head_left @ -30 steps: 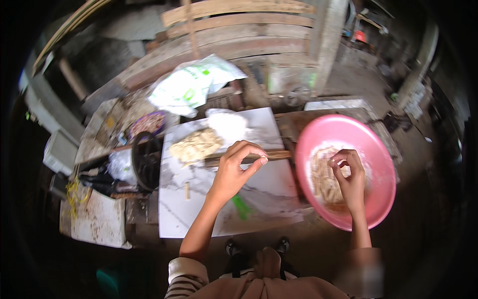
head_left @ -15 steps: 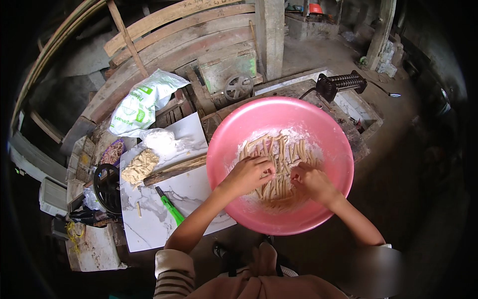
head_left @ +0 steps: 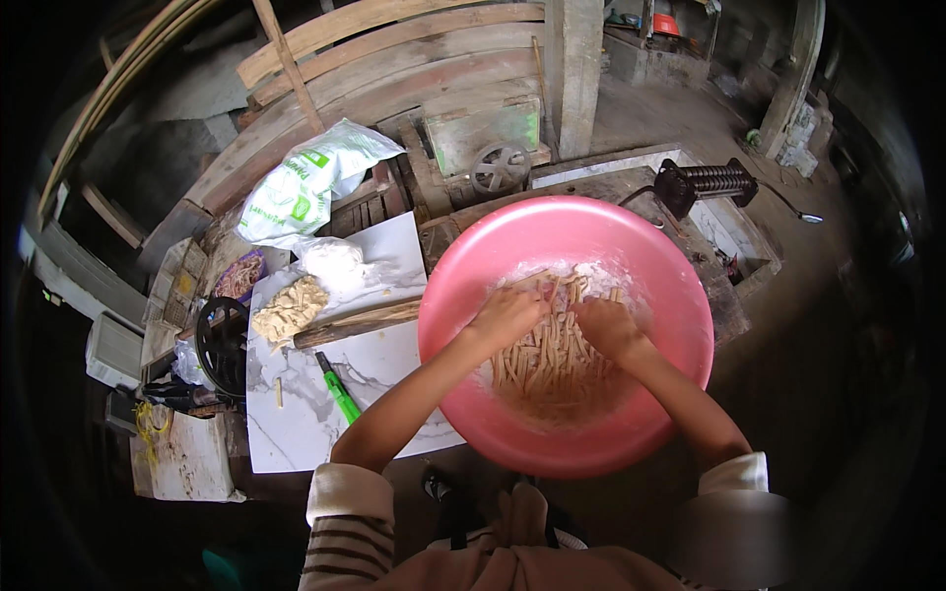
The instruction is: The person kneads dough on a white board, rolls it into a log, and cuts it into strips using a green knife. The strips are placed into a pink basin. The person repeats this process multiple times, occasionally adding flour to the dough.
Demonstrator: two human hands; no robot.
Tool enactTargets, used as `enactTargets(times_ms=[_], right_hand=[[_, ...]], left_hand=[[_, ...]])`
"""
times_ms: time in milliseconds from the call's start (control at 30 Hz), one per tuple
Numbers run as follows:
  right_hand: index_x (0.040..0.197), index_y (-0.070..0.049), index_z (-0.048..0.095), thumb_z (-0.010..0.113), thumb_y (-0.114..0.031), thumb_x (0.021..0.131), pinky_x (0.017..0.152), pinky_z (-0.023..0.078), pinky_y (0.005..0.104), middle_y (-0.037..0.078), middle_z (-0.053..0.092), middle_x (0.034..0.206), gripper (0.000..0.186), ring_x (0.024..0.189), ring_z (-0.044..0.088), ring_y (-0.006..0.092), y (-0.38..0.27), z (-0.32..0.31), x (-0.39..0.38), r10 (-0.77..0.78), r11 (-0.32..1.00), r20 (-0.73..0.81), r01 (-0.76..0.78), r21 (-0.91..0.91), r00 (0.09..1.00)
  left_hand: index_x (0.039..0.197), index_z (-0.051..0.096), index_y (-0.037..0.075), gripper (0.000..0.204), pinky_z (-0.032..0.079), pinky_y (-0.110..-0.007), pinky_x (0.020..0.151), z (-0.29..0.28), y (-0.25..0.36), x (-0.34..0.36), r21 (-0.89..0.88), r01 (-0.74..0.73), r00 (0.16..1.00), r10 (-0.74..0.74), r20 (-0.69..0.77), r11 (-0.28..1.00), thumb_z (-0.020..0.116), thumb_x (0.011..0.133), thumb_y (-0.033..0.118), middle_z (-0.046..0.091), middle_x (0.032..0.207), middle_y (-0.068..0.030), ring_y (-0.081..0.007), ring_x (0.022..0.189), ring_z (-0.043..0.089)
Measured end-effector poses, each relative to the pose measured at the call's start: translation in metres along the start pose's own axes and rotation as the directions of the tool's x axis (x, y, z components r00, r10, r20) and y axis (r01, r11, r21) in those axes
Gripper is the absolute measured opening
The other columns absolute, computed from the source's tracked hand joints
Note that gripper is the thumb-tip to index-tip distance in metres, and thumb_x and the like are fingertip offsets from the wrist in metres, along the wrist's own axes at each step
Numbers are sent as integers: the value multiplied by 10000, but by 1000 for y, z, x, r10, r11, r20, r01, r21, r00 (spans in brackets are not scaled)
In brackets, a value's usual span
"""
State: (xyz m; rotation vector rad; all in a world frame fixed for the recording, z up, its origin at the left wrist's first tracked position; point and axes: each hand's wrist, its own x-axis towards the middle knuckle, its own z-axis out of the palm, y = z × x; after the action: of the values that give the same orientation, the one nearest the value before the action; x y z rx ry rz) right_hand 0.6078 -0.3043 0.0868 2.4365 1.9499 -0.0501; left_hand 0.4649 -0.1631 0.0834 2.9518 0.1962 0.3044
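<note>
- You've got both hands down inside the pink basin [head_left: 473, 419], over the dough strips [head_left: 545, 369], which lie in a loose, floury heap on its bottom.
- Your left hand [head_left: 514, 311] is over the far-left part of the basin's heap, fingers bent and bunched rather than spread. Can't tell if they're pinching a strip or just touching.
- Your right hand [head_left: 610, 329] is just beside it, nearer the basin's right wall, back of the hand up and fingers curled under. The tips are hidden, so I can't tell what they've got, if anything.
- There's loose flour [head_left: 594, 274] on the basin's inside, beyond your hands.
- Left of the basin you've got a white marbled board [head_left: 296, 433]. On it: a lump of dough [head_left: 289, 309], a white powder pile [head_left: 333, 262], a wooden stick [head_left: 360, 323] whose right end reaches near the basin, and a green-handled knife [head_left: 338, 388].
- Past the board, up and left of the basin, sits a white-and-green bag [head_left: 317, 187].
- Beyond the basin, off to its right, there's a dark ridged roller [head_left: 714, 183].
</note>
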Motion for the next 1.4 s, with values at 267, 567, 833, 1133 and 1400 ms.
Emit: enactTargets(times_ms=[267,567,833,1133,1400], right_hand=[[930,-36,616,565,-86,858,650,500,411,165,631,840,102,742,624,345,-118,-113,-40,139,791,-484,197,579,864],[930,-75,628,572,-99,859,656,489,384,132,600,805,94,733,614,301,-335,-4,23,-369,442,-174,337,831,913],[999,-49,614,608,-99,820,803,484,374,112,562,939,185,957,553,284,-456,71,120,-440,485,-206,424,765,874],[993,-78,603,633,-96,780,832,464,418,116,528,997,216,975,507,324,-513,86,155,-226,728,-274,349,590,935],[877,-51,556,688,-15,702,776,464,420,128,555,881,222,887,530,333,-508,102,172,-254,596,-269,369,713,929]], left_hand=[[800,604,54,71,421,-344,723,-101,19,-129,-290,161,842,-285,-459,943,640,813,113,613,732,-61,-242,705,585],[920,578,32,106,445,-372,701,-82,-35,-332,-612,454,502,-753,-424,648,618,824,54,593,734,-85,-251,713,589],[1070,577,43,277,456,-388,770,-60,-127,-460,-441,668,434,-795,-424,599,631,798,46,606,839,-108,-279,819,571],[1080,584,85,292,455,-417,811,-45,-209,-460,-218,691,573,-706,-416,690,582,791,42,541,943,-129,-326,915,538],[919,588,66,158,432,-420,843,-48,-230,-456,-405,529,633,-664,-398,746,612,767,36,542,904,-124,-331,896,539]])
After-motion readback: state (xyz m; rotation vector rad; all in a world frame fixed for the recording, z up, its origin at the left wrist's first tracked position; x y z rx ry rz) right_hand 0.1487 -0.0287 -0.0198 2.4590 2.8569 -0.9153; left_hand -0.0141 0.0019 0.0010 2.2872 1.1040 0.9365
